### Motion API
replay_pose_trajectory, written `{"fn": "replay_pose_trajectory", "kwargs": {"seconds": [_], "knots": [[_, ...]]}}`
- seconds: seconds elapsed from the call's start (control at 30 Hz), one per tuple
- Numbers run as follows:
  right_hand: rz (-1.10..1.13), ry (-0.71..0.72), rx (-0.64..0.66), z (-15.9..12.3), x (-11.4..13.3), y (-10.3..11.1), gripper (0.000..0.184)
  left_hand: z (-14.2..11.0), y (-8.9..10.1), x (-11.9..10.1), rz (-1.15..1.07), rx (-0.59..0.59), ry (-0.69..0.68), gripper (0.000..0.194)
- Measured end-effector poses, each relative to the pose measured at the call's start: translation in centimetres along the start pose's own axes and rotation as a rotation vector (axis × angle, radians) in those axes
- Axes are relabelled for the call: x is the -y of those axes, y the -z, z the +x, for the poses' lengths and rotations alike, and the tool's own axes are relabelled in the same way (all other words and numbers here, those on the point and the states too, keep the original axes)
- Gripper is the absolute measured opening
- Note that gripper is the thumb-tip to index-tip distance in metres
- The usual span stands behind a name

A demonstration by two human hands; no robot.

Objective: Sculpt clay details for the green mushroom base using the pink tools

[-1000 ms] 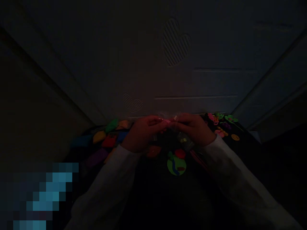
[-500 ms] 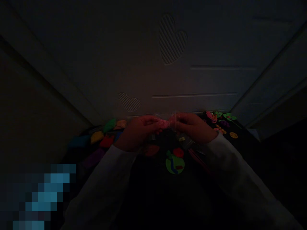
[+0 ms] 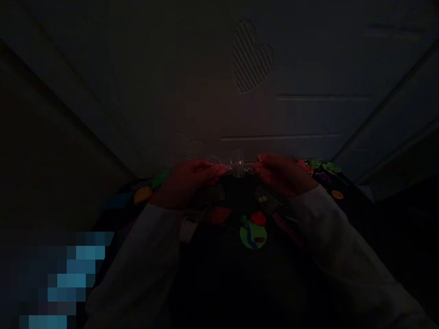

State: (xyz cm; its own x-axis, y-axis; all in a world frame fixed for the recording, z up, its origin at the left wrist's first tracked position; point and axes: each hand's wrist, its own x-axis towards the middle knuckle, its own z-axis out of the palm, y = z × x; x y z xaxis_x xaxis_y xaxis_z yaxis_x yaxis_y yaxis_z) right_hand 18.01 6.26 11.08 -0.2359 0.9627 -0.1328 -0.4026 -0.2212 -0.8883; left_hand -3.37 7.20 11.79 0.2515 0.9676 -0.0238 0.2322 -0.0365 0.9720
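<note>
The scene is very dark. My left hand (image 3: 192, 180) is closed on a clear plastic bag (image 3: 236, 164) with something pink, like modelling clay, at its fingertips. The open end of the bag sticks out to the right. Just right of it, apart from the bag, is my right hand (image 3: 283, 173), its fingers curled together; a pinkish spot shows at the tips, too dim to name. Below the hands lies a green clay disc (image 3: 254, 236) bearing a blue strip and a dark red block, with a red clay piece (image 3: 258, 218) at its upper edge.
At left are a yellow packet (image 3: 142, 195), a green one (image 3: 159, 178) and a blue one (image 3: 118, 201). Several small clay shapes, including a green flower (image 3: 331, 168) and a yellow round (image 3: 337, 194), lie at right. A pale panel with embossed hearts (image 3: 252, 57) rises behind the table.
My right hand has come away from the clear bag and moved slightly right and up. My left hand has shifted left, keeping the bag, whose open end now shows between the hands.
</note>
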Motion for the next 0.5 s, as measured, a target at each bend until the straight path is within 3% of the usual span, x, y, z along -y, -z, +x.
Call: {"fn": "replay_pose_trajectory", "kwargs": {"seconds": [0.23, 0.5], "knots": [[0.053, 0.036, 0.033, 0.41, -0.28, 0.72, 0.008, 0.29, 0.17, 0.41, -0.076, -0.029, -0.008, 0.032], [0.222, 0.069, -0.090, 0.57, -0.38, 0.94, 0.009, 0.12, 0.03, 0.06, -0.095, -0.038, -0.014, 0.033]]}}
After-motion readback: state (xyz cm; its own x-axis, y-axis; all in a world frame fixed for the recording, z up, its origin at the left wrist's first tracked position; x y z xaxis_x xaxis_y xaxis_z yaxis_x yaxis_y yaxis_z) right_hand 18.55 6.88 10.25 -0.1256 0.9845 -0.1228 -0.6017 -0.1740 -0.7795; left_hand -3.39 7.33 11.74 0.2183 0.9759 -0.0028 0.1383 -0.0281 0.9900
